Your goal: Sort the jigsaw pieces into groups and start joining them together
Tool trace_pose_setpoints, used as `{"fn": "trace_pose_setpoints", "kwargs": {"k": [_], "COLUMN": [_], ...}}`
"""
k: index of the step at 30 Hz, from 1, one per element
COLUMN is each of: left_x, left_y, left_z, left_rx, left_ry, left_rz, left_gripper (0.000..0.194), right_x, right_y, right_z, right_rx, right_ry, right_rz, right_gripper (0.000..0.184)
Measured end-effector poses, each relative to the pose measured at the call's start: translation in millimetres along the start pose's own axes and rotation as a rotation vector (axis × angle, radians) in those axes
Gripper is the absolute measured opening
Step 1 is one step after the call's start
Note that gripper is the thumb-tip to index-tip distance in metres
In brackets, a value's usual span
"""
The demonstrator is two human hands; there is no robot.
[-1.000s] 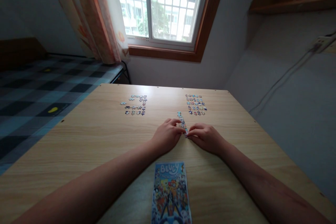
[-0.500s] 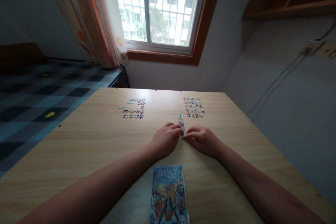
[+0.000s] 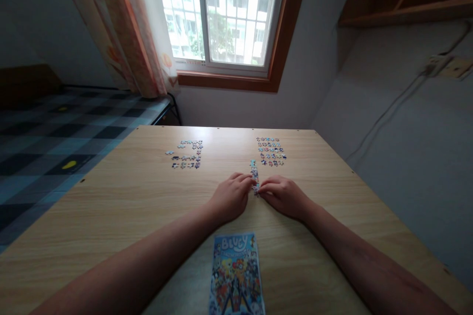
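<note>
A narrow strip of joined jigsaw puzzle pieces (image 3: 254, 169) lies on the wooden table, running away from me. My left hand (image 3: 232, 196) is closed at the strip's left side, its fingertips on the pieces near the lower end. From the right, my right hand (image 3: 284, 195) pinches at the strip's lowest piece, thumb and fingers close together. The fingers partly hide that end, so the exact fit there cannot be made out. Nearer to me lies a colourful picture sheet (image 3: 237, 273) with "Bluey" lettering.
Loose puzzle pieces lie in rows at the far left (image 3: 186, 165) and in a block at the far right (image 3: 271, 149). The table (image 3: 148, 211) ends near a window (image 3: 236, 19). A bed (image 3: 92, 123) with checked cover stands left; a wall shelf (image 3: 406, 12) hangs upper right.
The fingers of both hands have shifted slightly at the strip's lower end, showing a little more of the pieces there. The whole view has moved slightly; the loose pieces lie as before.
</note>
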State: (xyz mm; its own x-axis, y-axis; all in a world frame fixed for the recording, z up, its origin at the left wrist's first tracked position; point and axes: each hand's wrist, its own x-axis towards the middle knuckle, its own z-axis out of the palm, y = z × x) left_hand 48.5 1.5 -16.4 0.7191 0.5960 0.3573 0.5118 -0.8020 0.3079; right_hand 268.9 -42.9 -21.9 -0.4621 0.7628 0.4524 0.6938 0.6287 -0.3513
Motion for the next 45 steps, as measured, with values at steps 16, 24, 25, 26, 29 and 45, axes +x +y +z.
{"fn": "trace_pose_setpoints", "kwargs": {"k": [16,24,25,26,29,45], "left_x": [-2.1,0.2,0.6,0.9,2.1,3.1], "left_y": [-4.3,-2.8,-2.3,-1.7,-0.5,-0.4], "left_z": [-2.7,-2.4,-2.1,-1.7,-1.0,0.2], "left_rx": [-0.033,-0.036,-0.038,-0.039,-0.046,-0.04], "left_ry": [0.052,0.023,0.017,0.012,0.003,-0.038], "left_rz": [-0.031,-0.018,-0.021,-0.03,-0.046,-0.056], "left_gripper": [0.029,0.029,0.03,0.03,0.029,0.029], "right_x": [-1.7,-2.5,-2.6,-2.7,-2.9,-2.9], "right_y": [5.7,9.0,9.3,9.7,11.0,14.4], "right_z": [-3.9,-5.4,-6.1,-7.0,-9.4,-6.1], "right_rx": [0.011,0.021,0.023,0.022,0.031,0.023], "right_ry": [0.042,0.049,0.045,0.04,0.028,0.053], "right_rz": [0.054,0.073,0.075,0.079,0.094,0.131], "right_gripper": [0.019,0.017,0.017,0.017,0.017,0.017]}}
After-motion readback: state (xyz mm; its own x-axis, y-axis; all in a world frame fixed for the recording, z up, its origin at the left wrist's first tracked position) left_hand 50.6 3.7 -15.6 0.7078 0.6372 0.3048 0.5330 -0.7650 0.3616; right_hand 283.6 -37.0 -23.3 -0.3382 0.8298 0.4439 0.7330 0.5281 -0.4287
